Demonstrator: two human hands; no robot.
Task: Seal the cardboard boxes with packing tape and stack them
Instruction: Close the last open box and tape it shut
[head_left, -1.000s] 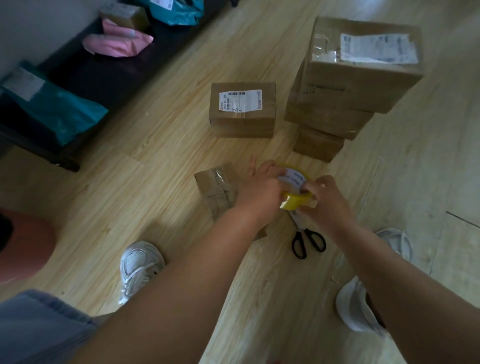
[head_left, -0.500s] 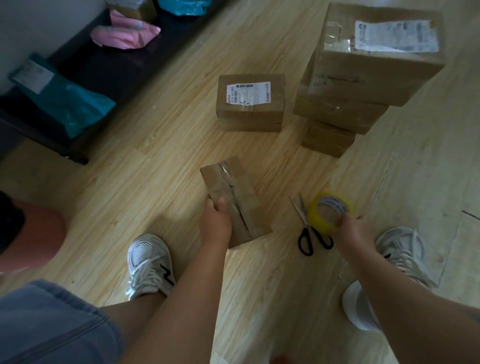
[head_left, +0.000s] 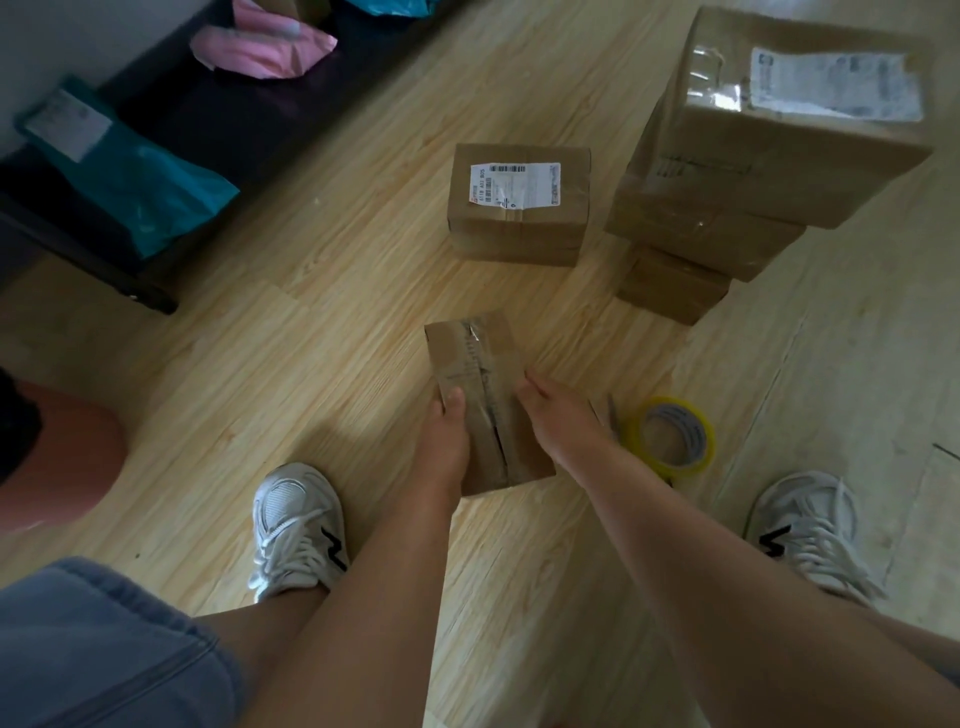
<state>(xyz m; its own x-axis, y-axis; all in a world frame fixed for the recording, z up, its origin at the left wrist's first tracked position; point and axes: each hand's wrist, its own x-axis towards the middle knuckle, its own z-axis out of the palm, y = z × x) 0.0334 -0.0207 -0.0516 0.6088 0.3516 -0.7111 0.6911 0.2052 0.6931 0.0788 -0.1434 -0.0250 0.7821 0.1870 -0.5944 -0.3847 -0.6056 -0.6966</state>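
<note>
1. The left grip, a bare hand, holds the near left edge of the small cardboard box. Its thumb lies flat on the top face and its fingers are wrapped round the side, out of sight.
2. The right grip lies against the box's right edge with fingertips touching the top face. The hand is blurred, so I cannot tell whether its fingers curl round the side or only press it.
3. The small cardboard box lies on the wooden floor at the centre of the frame, between the two hands and turned slightly askew. A dark seam runs lengthwise down its top, with shiny clear tape at the far end.
4. Just right of the right wrist, a roll of yellow packing tape lies flat on the floor, apart from the box.
5. Above centre a labelled box stands alone on the floor, its white shipping label facing up. At the upper right is a stack of cardboard boxes — the largest on top, also labelled.
6. White sneakers sit at lower centre and lower right, either side of the forearms.
7. At the upper left a dark bench carries a teal mailer bag and a pink mailer bag.
</note>
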